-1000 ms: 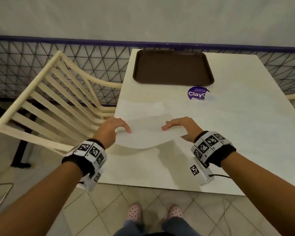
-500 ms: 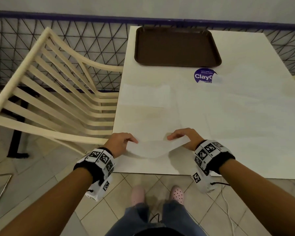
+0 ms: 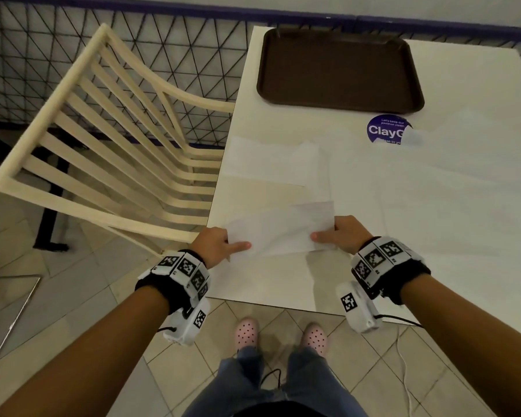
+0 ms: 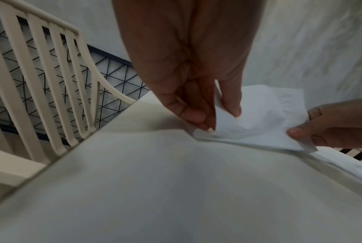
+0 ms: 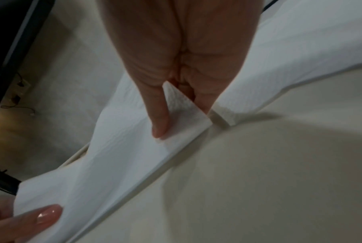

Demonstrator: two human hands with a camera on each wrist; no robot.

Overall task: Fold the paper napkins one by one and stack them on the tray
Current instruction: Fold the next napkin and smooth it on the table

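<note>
the left hand (image 3: 215,243) and right hand (image 3: 345,234) each pinch one end of a half-folded paper napkin (image 3: 278,228) between thumb and fingers, its fold lying on the white table (image 3: 433,206) between the two grips. to fold it well, i would line up the pinched corners exactly, lay the top layer flat, then press outward from each grip. the brown tray (image 3: 339,69) sits bare, well beyond the grips.

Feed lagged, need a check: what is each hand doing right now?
Left hand: pinching the napkin's left end.
Right hand: pinching its right end.
</note>
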